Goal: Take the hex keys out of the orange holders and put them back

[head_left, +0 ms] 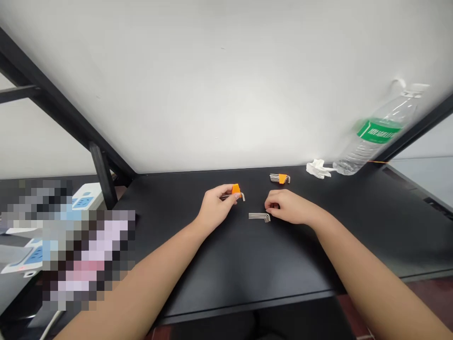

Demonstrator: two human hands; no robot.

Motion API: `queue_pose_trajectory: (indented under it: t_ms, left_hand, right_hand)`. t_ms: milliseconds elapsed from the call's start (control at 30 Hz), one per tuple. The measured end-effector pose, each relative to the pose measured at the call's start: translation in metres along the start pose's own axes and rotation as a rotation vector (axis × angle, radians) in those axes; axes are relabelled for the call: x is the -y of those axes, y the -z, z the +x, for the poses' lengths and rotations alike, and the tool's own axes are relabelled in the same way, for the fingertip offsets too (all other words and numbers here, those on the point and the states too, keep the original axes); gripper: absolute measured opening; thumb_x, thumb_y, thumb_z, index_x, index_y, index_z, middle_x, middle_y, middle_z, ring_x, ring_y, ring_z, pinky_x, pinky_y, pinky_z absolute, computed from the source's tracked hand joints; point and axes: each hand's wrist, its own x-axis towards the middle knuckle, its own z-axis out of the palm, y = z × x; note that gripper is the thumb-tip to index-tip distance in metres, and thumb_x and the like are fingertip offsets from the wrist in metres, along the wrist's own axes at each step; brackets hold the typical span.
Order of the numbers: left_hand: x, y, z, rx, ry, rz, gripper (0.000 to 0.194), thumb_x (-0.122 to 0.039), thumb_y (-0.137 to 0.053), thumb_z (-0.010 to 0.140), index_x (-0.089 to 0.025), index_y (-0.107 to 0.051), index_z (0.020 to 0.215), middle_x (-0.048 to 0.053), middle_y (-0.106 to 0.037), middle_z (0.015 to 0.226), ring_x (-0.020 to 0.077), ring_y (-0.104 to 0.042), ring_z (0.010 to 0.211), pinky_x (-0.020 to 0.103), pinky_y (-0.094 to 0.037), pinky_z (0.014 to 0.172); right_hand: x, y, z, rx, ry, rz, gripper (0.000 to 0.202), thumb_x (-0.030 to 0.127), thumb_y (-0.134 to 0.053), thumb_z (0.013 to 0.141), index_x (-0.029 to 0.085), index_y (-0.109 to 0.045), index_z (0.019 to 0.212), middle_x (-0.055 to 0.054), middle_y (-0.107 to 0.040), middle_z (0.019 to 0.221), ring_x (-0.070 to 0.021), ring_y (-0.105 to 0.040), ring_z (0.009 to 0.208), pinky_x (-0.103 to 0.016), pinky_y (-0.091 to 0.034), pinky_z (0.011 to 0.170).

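My left hand [217, 205] pinches an orange hex key holder [236, 189] between thumb and fingers. A hex key [243, 196] sits in it, its short bent end sticking out to the right. My right hand [288, 206] is closed, its fingertips curled together just above a row of several loose hex keys [259, 216] lying side by side on the black table. Whether those fingertips touch or hold a key is hidden. Behind the right hand lies a second orange holder [282, 178] filled with several hex keys.
On the black table [212, 278], crumpled white tissue [319, 168] lies at the back right beside a clear plastic bottle [378, 130] with a green label. A white wall rises behind. White power strips [87, 200] and a pixelated area are at the left, near a black metal frame [102, 172].
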Motion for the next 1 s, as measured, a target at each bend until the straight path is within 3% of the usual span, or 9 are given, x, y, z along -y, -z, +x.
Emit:
queue_pose_trajectory:
  t_ms: [300,467,633,800,900,1000]
  left_hand:
    - [-0.005,0.001,0.000,0.012,0.087,-0.072,0.027,-0.042,-0.078,0.079,-0.016,-0.072,0.088,0.003,-0.072,0.081,0.0122,-0.063,0.065,0.027,-0.055,0.068]
    - [-0.006,0.000,0.001,0.025,0.084,-0.085,0.028,-0.041,-0.078,0.079,-0.016,-0.072,0.089,0.004,-0.072,0.082,0.0120,-0.062,0.065,0.028,-0.056,0.068]
    - [-0.002,-0.003,0.001,0.021,0.044,-0.175,0.032,-0.040,-0.081,0.078,-0.016,-0.069,0.096,0.005,-0.074,0.086,0.0132,-0.066,0.069,0.029,-0.056,0.072]
    - [0.000,-0.002,0.002,0.017,0.049,-0.196,0.032,-0.039,-0.084,0.076,-0.016,-0.067,0.089,0.006,-0.076,0.084,0.0155,-0.070,0.071,0.031,-0.057,0.075]
    - [0.001,-0.002,0.001,0.036,0.048,-0.198,0.031,-0.038,-0.085,0.075,-0.016,-0.068,0.088,0.005,-0.076,0.083,0.0153,-0.070,0.071,0.030,-0.057,0.075]
    - [0.001,-0.003,0.000,0.053,0.024,-0.200,0.030,-0.037,-0.084,0.076,-0.016,-0.068,0.089,0.004,-0.075,0.083,0.0143,-0.069,0.071,0.029,-0.057,0.074]
  right_hand:
    - [0.000,-0.005,0.002,0.009,-0.075,0.029,0.010,0.025,-0.062,0.089,0.020,-0.069,0.084,-0.003,-0.065,0.095,-0.0155,-0.061,0.076,-0.028,-0.046,0.069]
    - [0.002,-0.007,0.002,0.006,-0.101,-0.037,0.007,0.016,-0.060,0.084,0.020,-0.066,0.081,-0.003,-0.065,0.092,-0.0148,-0.058,0.073,-0.027,-0.043,0.066]
    - [0.001,-0.009,0.003,-0.041,-0.231,-0.116,0.009,0.012,-0.064,0.074,0.019,-0.059,0.075,-0.005,-0.065,0.087,-0.0162,-0.055,0.067,-0.028,-0.038,0.057]
    - [0.004,-0.004,0.002,-0.186,-0.135,0.237,0.005,0.018,-0.059,0.085,0.021,-0.062,0.086,0.000,-0.064,0.076,-0.0143,-0.058,0.063,-0.027,-0.047,0.059]
    - [0.011,-0.002,0.001,-0.301,-0.055,0.466,0.015,0.028,-0.058,0.093,0.022,-0.069,0.100,-0.002,-0.065,0.086,-0.0134,-0.062,0.062,-0.029,-0.054,0.062]
    - [0.018,-0.002,0.000,-0.346,-0.005,0.543,0.018,0.031,-0.059,0.094,0.022,-0.073,0.099,-0.004,-0.066,0.095,-0.0124,-0.062,0.059,-0.030,-0.057,0.060]
